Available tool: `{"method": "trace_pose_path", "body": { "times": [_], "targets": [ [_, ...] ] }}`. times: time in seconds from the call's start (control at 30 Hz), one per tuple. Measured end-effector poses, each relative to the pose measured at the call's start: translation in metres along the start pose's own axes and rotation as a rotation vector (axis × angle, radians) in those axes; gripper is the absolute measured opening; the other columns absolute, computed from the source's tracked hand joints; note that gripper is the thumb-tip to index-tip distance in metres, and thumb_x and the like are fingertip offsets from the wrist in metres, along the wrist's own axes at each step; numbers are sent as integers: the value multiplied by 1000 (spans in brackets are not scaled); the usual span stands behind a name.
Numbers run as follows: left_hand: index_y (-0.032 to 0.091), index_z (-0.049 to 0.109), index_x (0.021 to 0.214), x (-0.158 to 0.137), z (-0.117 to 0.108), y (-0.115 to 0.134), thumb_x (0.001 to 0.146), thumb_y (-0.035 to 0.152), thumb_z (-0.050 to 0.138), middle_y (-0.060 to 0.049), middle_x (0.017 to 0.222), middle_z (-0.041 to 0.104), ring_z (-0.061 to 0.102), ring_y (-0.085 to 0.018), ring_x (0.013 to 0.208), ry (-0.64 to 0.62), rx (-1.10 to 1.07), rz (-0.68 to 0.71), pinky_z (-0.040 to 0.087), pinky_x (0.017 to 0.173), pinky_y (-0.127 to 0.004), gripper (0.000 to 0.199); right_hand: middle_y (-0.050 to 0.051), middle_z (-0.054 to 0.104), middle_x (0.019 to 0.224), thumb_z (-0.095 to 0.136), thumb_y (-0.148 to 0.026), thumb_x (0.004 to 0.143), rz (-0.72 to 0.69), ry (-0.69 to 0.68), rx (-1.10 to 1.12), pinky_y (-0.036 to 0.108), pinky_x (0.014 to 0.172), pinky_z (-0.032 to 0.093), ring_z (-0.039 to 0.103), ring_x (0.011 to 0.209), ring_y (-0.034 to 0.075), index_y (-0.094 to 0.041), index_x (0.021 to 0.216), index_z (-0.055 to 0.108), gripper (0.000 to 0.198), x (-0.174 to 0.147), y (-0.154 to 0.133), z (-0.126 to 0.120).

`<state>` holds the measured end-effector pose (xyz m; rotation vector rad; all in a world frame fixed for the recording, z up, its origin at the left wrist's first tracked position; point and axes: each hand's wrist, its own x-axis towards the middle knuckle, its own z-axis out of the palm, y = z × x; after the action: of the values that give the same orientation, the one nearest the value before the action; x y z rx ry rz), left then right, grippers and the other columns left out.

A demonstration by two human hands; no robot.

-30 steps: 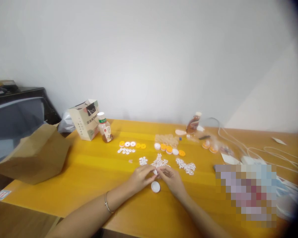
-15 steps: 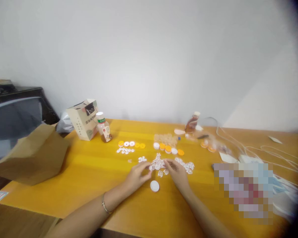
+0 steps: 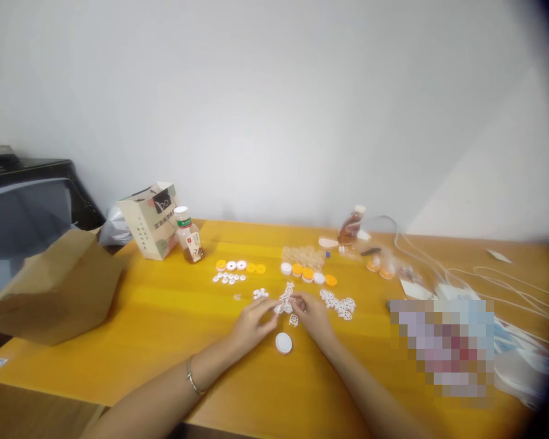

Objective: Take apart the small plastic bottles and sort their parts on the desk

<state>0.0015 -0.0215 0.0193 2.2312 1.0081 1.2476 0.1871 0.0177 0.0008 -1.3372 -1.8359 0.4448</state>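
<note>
My left hand (image 3: 255, 320) is closed in a pinch at the left side of a small pile of white openwork plastic pieces (image 3: 287, 294). Between its thumb and forefinger is one such white openwork piece. From the right, my right hand (image 3: 312, 312) meets the same pile, its thumb and fingertips pinched together; what they grip is too small and blurred to name. A single spoked piece (image 3: 293, 320) lies just below the fingertips. Nearer to me is a round white lid (image 3: 283, 342). Another cluster of white openwork pieces (image 3: 338, 303) lies right of my right hand.
Behind my hands run rows of orange and white rings (image 3: 307, 274), with clear cups (image 3: 302, 256) beyond. Small white discs (image 3: 229, 278) lie left. A bottle (image 3: 190, 238) and paper bag (image 3: 153, 222) stand back left; another bottle (image 3: 351, 225) and cables (image 3: 421, 244) are right.
My right hand has moved slightly left, closer to my left hand. Fewer loose spoked pieces show below the fingertips. The whole view has shifted a little.
</note>
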Motion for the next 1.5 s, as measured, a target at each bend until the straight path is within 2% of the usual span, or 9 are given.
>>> {"method": "trace_pose_path", "body": {
  "times": [0.2,0.47,0.57,0.67,0.77,0.9,1.03,1.23,1.5],
  "targets": [
    [19,55,115,-1,2,-4,84,18,46,-7,99,61,56,-16,91,-14,10,-27,46,84,-29,32,3,61,63,49,-35,79,-34,21,45,27,53,45,56,57,16,-17,87,63,25,-4,-6,-2],
    [20,49,120,-3,5,-3,88,19,41,-8,107,61,57,-17,96,-63,-18,41,46,87,-31,32,4,64,82,50,-33,83,-161,-111,235,28,64,49,58,70,16,-20,97,59,21,-26,-34,-11],
    [18,48,116,-4,7,0,88,20,42,-8,105,61,57,-16,96,-63,-36,18,46,87,-30,29,5,64,88,50,-30,84,-166,-158,270,28,68,49,59,75,16,-21,98,58,19,-30,-37,-11],
    [17,49,110,-4,9,1,87,23,45,-8,101,61,59,-15,91,-17,-74,-45,47,83,-28,25,5,65,92,48,-26,85,-186,-134,286,28,73,49,60,81,16,-21,97,58,16,-31,-37,-11],
    [17,55,101,-2,9,0,85,28,48,-6,92,63,60,-15,83,25,-67,-111,48,77,-27,20,4,65,88,49,-24,85,-201,-87,293,27,70,48,59,78,16,-21,95,58,14,-32,-38,-12],
    [18,64,88,1,7,1,88,28,43,-4,81,65,59,-15,76,-13,-48,-112,46,72,-25,24,4,64,87,48,-24,85,-212,-132,324,26,69,47,59,76,15,-21,96,58,15,-34,-41,-16],
    [17,66,87,2,8,6,90,28,38,-6,80,66,58,-15,73,-33,-55,-94,45,69,-24,30,3,64,85,48,-27,85,-163,-166,361,27,72,47,58,77,15,-21,90,61,15,-33,-43,-21],
    [15,64,68,4,10,9,90,29,37,-3,61,59,53,-13,58,-33,-29,-106,41,58,-22,38,1,60,69,50,-40,81,14,-228,542,26,64,48,57,67,15,-19,76,58,22,-31,-45,-22],
    [14,65,67,5,11,10,89,30,39,-3,60,61,55,-13,58,-54,-58,-159,42,59,-22,38,-1,54,60,51,-42,80,85,-246,720,24,56,44,52,57,13,-19,68,56,27,-27,-40,-20]
  ]
}}
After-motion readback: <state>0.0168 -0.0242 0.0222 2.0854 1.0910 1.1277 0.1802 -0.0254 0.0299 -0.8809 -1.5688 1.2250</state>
